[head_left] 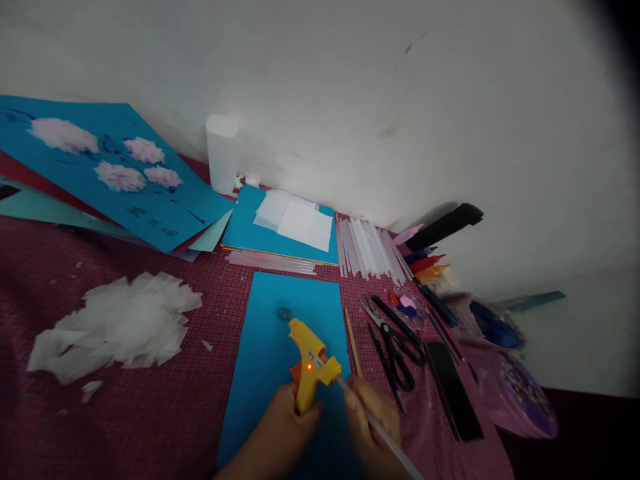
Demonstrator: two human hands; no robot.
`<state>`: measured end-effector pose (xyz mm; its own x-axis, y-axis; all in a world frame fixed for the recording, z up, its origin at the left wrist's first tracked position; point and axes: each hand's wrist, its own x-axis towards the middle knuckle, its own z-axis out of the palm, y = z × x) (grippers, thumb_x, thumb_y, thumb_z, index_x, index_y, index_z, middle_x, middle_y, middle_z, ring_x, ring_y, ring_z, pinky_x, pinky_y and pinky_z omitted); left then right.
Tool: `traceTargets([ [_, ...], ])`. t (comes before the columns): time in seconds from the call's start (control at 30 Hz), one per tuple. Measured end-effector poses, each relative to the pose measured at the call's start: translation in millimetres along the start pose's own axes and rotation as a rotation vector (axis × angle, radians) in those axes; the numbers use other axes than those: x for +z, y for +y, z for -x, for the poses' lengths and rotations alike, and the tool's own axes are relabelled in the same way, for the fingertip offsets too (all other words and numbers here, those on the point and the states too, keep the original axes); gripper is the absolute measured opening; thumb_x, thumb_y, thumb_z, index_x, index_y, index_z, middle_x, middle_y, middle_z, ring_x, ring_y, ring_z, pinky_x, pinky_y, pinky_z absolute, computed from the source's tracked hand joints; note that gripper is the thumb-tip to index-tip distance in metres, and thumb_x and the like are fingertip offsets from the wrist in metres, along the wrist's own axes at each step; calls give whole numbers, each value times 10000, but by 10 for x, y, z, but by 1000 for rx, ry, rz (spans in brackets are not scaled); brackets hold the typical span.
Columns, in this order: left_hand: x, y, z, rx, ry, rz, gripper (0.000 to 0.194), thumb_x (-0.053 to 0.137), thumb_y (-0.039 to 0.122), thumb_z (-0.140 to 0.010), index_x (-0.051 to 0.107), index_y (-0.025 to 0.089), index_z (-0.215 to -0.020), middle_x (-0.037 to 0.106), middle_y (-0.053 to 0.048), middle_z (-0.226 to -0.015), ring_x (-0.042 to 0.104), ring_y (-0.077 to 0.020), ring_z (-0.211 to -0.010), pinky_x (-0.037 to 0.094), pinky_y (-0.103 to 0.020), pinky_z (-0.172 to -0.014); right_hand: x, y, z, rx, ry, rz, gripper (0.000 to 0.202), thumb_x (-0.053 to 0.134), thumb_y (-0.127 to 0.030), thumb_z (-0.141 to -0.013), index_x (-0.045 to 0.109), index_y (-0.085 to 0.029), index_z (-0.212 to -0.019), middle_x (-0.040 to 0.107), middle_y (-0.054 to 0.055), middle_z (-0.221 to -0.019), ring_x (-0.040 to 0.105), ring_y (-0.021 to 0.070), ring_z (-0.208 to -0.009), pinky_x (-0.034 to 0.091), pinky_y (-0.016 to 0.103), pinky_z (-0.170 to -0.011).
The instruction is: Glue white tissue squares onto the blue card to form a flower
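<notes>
Well off to the left of the left hand, a heap of white tissue scraps point(117, 327) is lying on the red checked cloth point(150, 413), and further up beyond it a blue sheet with tissue flowers point(115, 170) is leaning across other coloured paper. The left hand point(280, 427) is closing its fingers around the grip of a yellow glue gun point(309, 363), holding it upright with its nozzle pointing away over a blue card point(290, 347) that is lying directly beneath both hands. Touching the gun's rear, a clear glue stick point(380, 430) is being pinched in the right hand point(373, 423), whose fingers are curling shut on it. Just right of that hand, black scissors point(395, 350) and a dark phone point(453, 390) are resting, with a fan of spare glue sticks point(370, 250) lying further up.
</notes>
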<state>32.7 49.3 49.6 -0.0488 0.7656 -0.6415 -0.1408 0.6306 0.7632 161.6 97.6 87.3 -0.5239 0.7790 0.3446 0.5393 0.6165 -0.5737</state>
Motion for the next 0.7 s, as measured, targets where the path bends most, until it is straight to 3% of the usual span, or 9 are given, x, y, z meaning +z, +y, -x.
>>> traceTargets([
  [0.13, -2, 1, -2, 31, -13, -15, 72, 548, 212, -719, 488, 174, -721, 352, 79, -570, 315, -98, -530, 271, -245, -507, -87, -26, 47, 58, -63, 8, 408, 342, -359, -943, 403, -200, -571, 425, -30, -481, 452, 100, -426, 316, 229, -425],
  [0.27, -4, 3, -6, 16, -11, -3, 82, 558, 213, -711, 482, 184, -712, 326, 87, -554, 301, -100, -530, 271, -239, -509, -74, -14, 73, 108, -41, 108, 433, 361, -355, -942, 384, -197, -540, 434, -28, -469, 441, 95, -421, 307, 226, -427],
  [0.57, 10, -73, -24, 73, 15, -37, 87, 548, 225, -696, 468, 190, -695, 385, 56, -598, 361, -120, -578, 306, -255, -552, 0, -15, 38, 162, -70, 34, 415, 349, -336, -947, 500, -189, -590, 544, -1, -499, 535, 123, -454, 379, 231, -463],
  [0.7, -8, -1, -17, 16, -6, -78, 61, 535, 193, -689, 475, 180, -694, 404, 45, -604, 380, -126, -584, 318, -263, -564, 34, -18, 28, 173, -53, 16, 453, 323, -356, -960, 533, -184, -596, 595, 24, -535, 567, 135, -476, 406, 238, -481],
])
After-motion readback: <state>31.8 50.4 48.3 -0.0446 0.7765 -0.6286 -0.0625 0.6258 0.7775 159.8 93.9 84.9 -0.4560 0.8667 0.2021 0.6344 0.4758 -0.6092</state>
